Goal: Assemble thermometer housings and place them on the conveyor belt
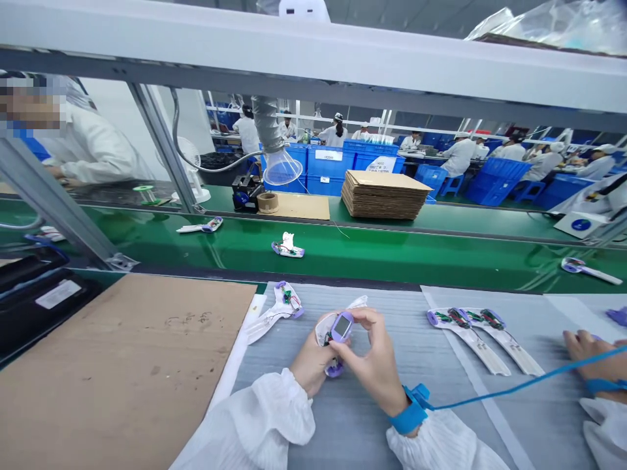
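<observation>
My left hand [313, 362] is closed around a white and purple handheld device housing [323, 328], whose lower purple end shows below the fingers. Between the thumb and fingers of my right hand [375, 356] is a purple display frame [341, 326] with a small dark screen, held against the housing. A blue wrist strap [414, 410] with a cord is on my right wrist. Left of my hands lies an opened white housing half [279, 310] with a green circuit board and wires. Two similar housing halves [470, 333] lie side by side to the right.
A brown cardboard sheet [127, 352] covers the left of the bench. Beyond the bench, a green conveyor belt [392, 251] carries several housings. A co-worker's hand [595, 352] rests at the far right. Stacked cardboard [385, 194] and a tape roll [268, 203] stand behind.
</observation>
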{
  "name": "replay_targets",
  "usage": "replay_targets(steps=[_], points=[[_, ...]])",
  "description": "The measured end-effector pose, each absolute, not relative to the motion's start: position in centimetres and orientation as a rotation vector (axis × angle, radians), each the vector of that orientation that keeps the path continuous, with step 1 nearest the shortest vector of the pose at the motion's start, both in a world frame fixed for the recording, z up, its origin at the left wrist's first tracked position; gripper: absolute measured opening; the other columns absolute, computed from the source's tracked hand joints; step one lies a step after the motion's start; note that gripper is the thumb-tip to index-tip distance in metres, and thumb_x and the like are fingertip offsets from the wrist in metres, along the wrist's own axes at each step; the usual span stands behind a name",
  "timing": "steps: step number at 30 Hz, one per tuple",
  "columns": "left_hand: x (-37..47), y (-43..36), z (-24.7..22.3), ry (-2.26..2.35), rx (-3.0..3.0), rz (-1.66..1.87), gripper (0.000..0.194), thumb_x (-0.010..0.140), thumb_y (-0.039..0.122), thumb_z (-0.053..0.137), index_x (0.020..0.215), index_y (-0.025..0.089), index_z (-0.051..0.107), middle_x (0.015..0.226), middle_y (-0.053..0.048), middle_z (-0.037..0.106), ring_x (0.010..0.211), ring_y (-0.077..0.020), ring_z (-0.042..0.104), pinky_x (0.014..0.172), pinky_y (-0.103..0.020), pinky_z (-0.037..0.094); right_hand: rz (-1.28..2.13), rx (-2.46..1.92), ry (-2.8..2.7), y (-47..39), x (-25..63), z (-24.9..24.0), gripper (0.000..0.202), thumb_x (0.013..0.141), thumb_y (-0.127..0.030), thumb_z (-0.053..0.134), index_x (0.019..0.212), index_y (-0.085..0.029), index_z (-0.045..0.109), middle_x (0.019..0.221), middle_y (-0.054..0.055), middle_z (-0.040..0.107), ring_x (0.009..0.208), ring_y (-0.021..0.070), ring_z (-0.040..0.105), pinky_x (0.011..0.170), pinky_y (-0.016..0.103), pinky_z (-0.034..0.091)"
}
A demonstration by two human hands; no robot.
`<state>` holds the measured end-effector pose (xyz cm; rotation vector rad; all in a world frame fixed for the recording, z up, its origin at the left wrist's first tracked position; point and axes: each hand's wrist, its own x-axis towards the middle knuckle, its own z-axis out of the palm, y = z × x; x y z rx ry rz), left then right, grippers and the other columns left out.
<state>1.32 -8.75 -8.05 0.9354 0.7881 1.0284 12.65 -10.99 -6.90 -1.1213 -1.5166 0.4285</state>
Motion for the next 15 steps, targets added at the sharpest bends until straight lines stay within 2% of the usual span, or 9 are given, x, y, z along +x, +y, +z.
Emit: replay_targets(steps=[4, 15], points=[[0.9, -8.9, -7.9, 0.889, 1.190, 1.181, 0.059, 0.060, 0.014, 0.071, 0.114, 0.020, 0.046, 0.107, -0.004, 0.058, 0.092, -0.0172, 0.055, 0.079, -0.025, 0.043, 0.383, -1.205, -1.646, -11.0, 13.3, -7.0, 0.044, 0.072, -0.025, 0.068, 0.108, -0.022, 0.043, 0.102, 0.008, 0.054, 0.094, 0.0238, 0.054, 0.081, 0.040, 0.046], [0.5, -9.0, -8.6, 1.001, 1.619, 1.182, 0.050, 0.071, 0.015, 0.065, 0.117, 0.022, 0.047, 0.114, -0.006, 0.057, 0.100, -0.0211, 0.056, 0.084, -0.031, 0.046, 0.402, -1.243, -1.868, -11.1, 14.1, -6.6, 0.047, 0.077, -0.026, 0.064, 0.116, -0.022, 0.039, 0.105, 0.008, 0.056, 0.098, 0.0243, 0.054, 0.083, 0.040, 0.046]])
